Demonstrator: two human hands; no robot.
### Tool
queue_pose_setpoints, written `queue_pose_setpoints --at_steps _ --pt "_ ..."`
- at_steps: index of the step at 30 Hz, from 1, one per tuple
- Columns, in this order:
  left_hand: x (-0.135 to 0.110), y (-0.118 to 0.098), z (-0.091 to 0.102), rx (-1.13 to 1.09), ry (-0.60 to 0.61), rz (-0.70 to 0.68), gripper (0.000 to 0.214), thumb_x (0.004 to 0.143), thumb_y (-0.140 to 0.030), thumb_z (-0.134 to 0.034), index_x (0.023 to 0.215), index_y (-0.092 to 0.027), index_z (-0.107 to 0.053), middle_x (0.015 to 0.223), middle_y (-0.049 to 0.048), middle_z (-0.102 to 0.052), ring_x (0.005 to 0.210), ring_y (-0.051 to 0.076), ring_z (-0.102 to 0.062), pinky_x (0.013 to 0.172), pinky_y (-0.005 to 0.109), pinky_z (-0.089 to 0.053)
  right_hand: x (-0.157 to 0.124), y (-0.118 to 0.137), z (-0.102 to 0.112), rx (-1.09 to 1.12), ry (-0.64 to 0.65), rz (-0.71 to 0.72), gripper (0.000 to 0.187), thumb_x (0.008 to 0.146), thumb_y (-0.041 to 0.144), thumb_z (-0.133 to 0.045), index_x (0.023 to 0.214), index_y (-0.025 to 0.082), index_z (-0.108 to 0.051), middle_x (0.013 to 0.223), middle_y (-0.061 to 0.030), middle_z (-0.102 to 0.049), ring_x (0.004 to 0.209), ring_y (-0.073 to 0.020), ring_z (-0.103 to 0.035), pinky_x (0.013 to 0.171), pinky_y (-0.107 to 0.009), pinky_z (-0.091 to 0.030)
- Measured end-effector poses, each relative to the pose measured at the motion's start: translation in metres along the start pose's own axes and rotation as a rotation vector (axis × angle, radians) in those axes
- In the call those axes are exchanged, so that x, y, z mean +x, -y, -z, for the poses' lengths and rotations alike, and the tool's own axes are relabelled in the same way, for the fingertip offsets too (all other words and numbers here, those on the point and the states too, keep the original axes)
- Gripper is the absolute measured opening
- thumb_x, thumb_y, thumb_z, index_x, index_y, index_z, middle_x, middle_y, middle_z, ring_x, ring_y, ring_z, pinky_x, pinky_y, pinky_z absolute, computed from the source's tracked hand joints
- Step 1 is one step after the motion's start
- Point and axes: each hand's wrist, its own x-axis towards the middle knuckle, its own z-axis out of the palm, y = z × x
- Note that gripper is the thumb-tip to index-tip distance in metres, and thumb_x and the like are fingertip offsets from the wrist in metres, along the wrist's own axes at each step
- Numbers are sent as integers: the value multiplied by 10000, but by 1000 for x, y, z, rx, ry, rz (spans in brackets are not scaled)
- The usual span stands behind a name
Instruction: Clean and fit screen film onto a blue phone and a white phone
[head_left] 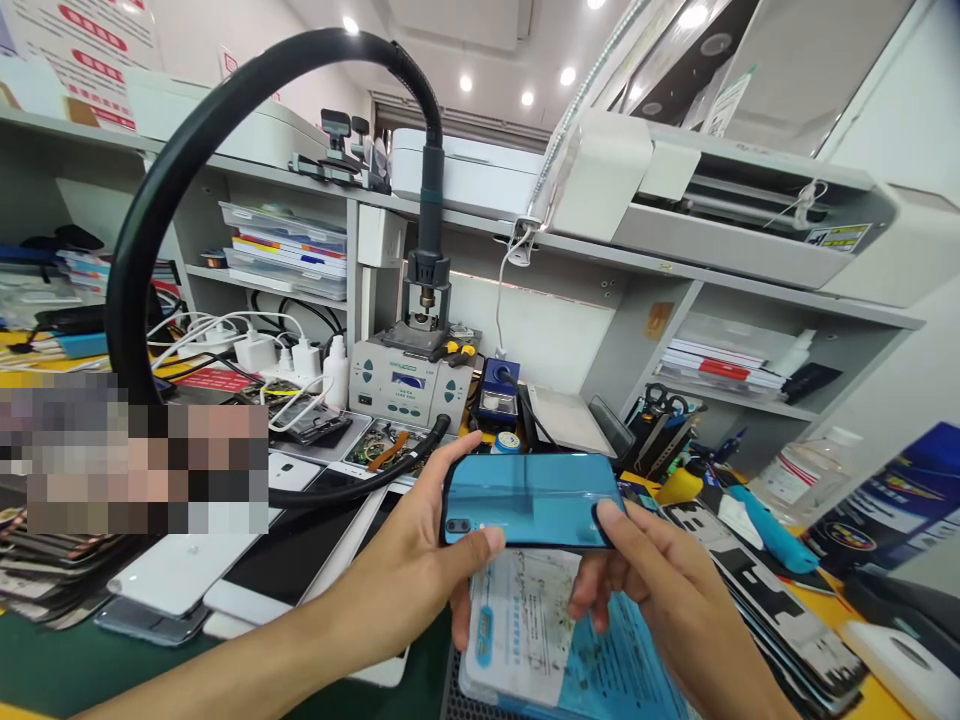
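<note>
A glossy blue phone back cover (529,498) is held level in front of me, camera cutout toward its left end. My left hand (420,560) grips its left end, thumb along the near edge and fingers behind. My right hand (660,580) pinches its right end between thumb and fingers. Below both hands lies a blue and white sheet (525,640) with printed text, resting on the bench.
A hot air station (409,380) with a thick black hose (150,200) stands behind. Several phones and tablets (180,570) lie stacked at the left. A blue tool (772,535), phone frames (787,620) and a bottle (802,470) are at the right. Shelves run overhead.
</note>
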Motion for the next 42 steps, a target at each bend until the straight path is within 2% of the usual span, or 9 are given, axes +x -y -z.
queue_pose_setpoints --at_steps 5,9,14,22,29,32,35,38,42 --pt "2 -3 1 -194 8 134 827 951 -180 -669 1604 -288 -173 468 -155 -291 365 70 -288 438 253 -554 0 4 -1 262 68 -179 488 919 540 -676 640 139 -655 493 -40 -679 462 -178 -679 418 -211 -469" --pt "2 1 3 -291 9 146 825 938 -135 -611 1619 -236 -157 463 -129 -403 347 71 -288 435 286 -568 -2 6 0 361 107 -286 488 918 520 -681 629 127 -694 442 -37 -662 423 -175 -680 401 -200 -467" --pt "2 -3 2 -388 -13 121 772 895 -77 -485 1601 -167 -186 712 21 -656 375 75 -359 415 308 -572 -1 4 2 477 123 -375 589 971 534 -580 550 134 -682 402 -41 -635 373 -172 -670 371 -196 -468" --pt "1 -4 1 -452 6 118 712 887 -126 -406 1579 -126 -236 718 49 -649 382 90 -344 411 329 -566 1 4 1 542 128 -407 635 984 555 -513 518 149 -662 369 -36 -602 336 -169 -639 344 -201 -438" --pt "4 -6 0 -445 -23 130 794 867 -133 -411 1611 -125 -135 714 48 -661 379 90 -322 402 329 -559 0 5 2 585 123 -442 637 994 495 -499 485 146 -651 343 -25 -569 307 -165 -625 308 -196 -417" --pt "5 -5 2 -345 -37 125 840 878 -124 -469 1627 -163 -90 623 -5 -643 354 104 -393 430 324 -564 1 3 4 515 160 -409 597 966 509 -554 503 143 -646 349 -22 -575 325 -161 -632 325 -190 -413" --pt "4 -5 6 -124 -46 99 946 935 -187 -605 1636 -201 31 519 -50 -623 427 173 -599 534 312 -584 1 0 8 297 238 -253 524 935 547 -635 614 136 -678 432 -45 -666 406 -168 -669 397 -200 -454" --pt "4 -7 9 31 -70 22 1130 892 -281 -764 1628 -198 89 683 15 -729 563 203 -693 576 308 -596 -1 0 10 60 289 -117 513 968 576 -599 716 138 -689 571 -63 -741 498 -166 -677 486 -232 -497" --pt "5 -10 10 237 -42 7 995 887 -364 -773 1604 -222 -99 727 -19 -696 467 130 -599 482 239 -546 -1 3 9 -150 257 -33 538 995 617 -517 742 160 -646 630 -45 -727 558 -184 -669 532 -273 -511"
